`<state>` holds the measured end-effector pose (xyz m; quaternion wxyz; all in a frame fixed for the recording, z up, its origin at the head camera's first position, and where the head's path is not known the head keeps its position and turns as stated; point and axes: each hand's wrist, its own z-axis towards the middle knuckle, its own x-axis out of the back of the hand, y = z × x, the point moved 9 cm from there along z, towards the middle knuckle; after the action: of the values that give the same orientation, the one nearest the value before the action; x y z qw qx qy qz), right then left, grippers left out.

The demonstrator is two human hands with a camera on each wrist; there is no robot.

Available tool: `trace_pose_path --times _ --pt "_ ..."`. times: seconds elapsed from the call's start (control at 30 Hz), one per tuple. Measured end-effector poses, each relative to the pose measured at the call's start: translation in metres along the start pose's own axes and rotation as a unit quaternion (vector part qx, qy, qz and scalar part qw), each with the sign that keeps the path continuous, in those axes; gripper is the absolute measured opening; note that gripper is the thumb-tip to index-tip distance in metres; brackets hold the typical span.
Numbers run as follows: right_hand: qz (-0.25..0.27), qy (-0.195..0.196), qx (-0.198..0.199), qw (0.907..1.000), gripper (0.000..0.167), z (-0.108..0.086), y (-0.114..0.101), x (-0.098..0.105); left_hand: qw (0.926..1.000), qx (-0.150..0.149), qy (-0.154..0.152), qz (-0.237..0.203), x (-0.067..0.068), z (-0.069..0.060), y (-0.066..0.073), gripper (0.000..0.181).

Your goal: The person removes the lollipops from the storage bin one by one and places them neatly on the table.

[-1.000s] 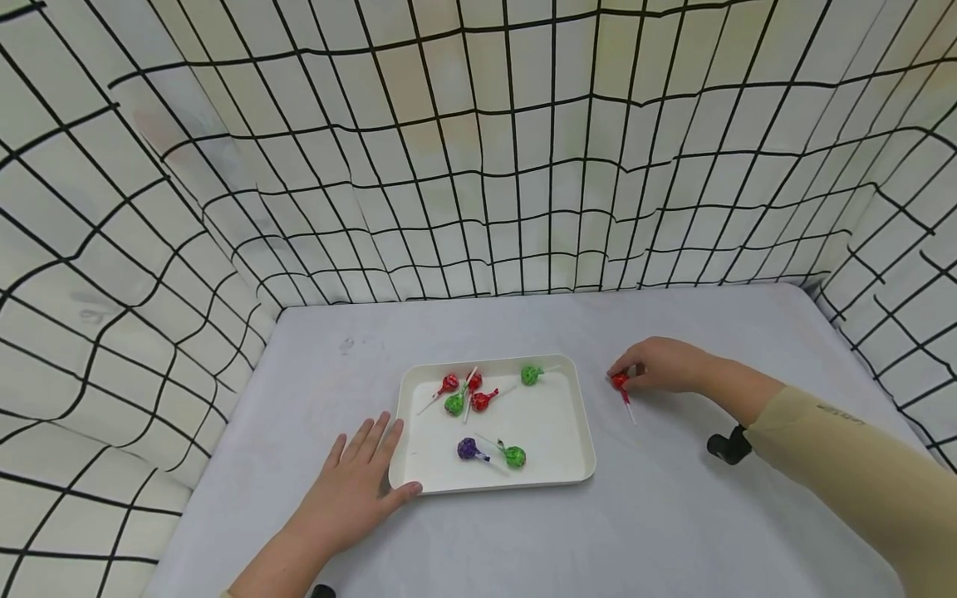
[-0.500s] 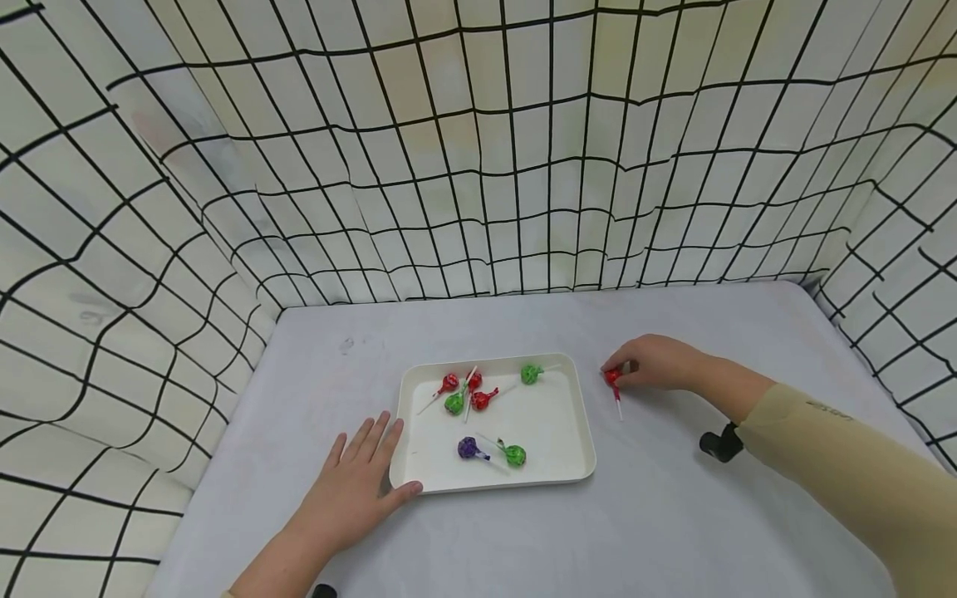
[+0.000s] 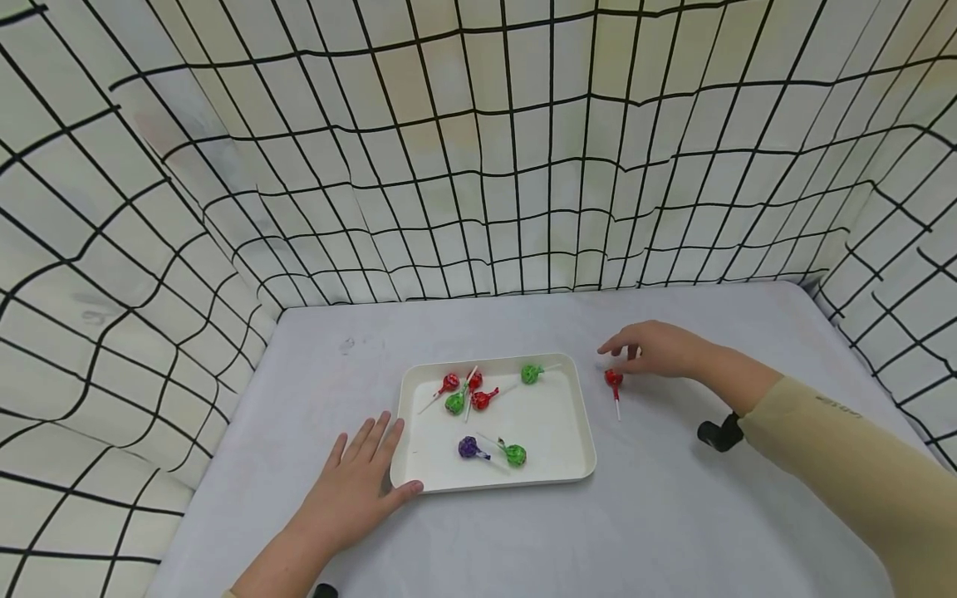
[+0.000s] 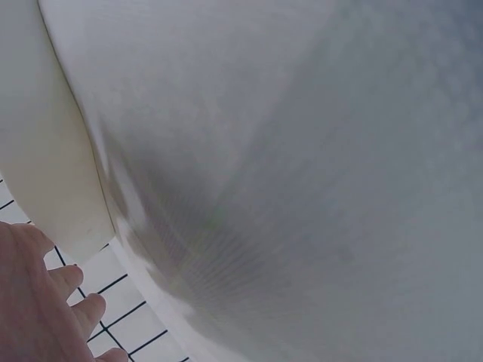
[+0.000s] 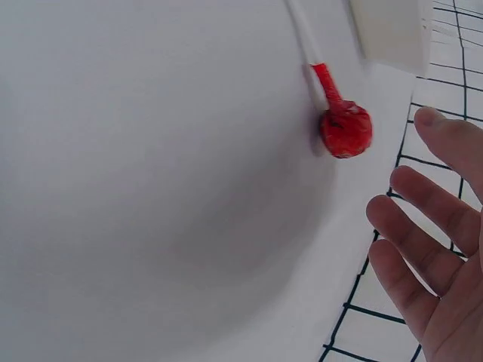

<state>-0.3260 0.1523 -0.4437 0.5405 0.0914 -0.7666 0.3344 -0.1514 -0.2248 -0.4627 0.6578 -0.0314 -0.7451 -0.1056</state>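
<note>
A red lollipop [image 3: 613, 379] lies on the table right of the white tray [image 3: 557, 465], its stick toward the table's front. My right hand [image 3: 661, 350] hovers just behind and right of it, fingers parted and empty. In the right wrist view the red lollipop [image 5: 346, 130] lies apart from the fingers of my right hand [image 5: 438, 241]. My left hand [image 3: 351, 490] is spread flat at the tray's left front corner, thumb touching the rim. The left wrist view shows part of my left hand [image 4: 45, 302] beside the tray wall [image 4: 53, 151].
Inside the tray are several lollipops: red ones [image 3: 484, 399] and green ones [image 3: 531, 374], plus a purple one [image 3: 468, 448]. A black wrist piece [image 3: 719, 433] is under the right forearm. White walls with a black grid [image 3: 523, 199] surround the table.
The red lollipop has shifted slightly left on the table. My right hand has let go of it and lifted a little away, its fingers now apart. The left hand has stayed still.
</note>
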Motion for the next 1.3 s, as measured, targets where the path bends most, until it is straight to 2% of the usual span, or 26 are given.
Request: trace_pose_path --times 0.27,0.67,0.87,1.07,1.3 --pt "0.006 0.001 0.013 0.9999 0.034 -0.001 -0.017 0.009 1.0 0.0 -0.001 0.001 -0.001 0.0 0.0 0.096" --pt "0.012 -0.04 0.063 0.9971 0.035 0.009 -0.072 0.001 1.0 0.002 -0.008 -0.003 0.004 -0.001 0.002 0.096" --pt "-0.02 -0.071 0.09 0.9933 0.036 0.018 -0.105 -0.01 1.0 0.002 -0.008 -0.001 0.001 0.0 0.001 0.096" --pt "-0.052 -0.106 0.133 0.984 0.033 0.026 -0.141 -0.024 1.0 0.0 -0.002 0.002 0.002 0.0 0.001 0.095" --pt "-0.081 -0.122 0.155 0.977 0.031 0.028 -0.162 -0.034 1.0 -0.005 0.007 0.004 0.003 -0.001 0.002 0.095"
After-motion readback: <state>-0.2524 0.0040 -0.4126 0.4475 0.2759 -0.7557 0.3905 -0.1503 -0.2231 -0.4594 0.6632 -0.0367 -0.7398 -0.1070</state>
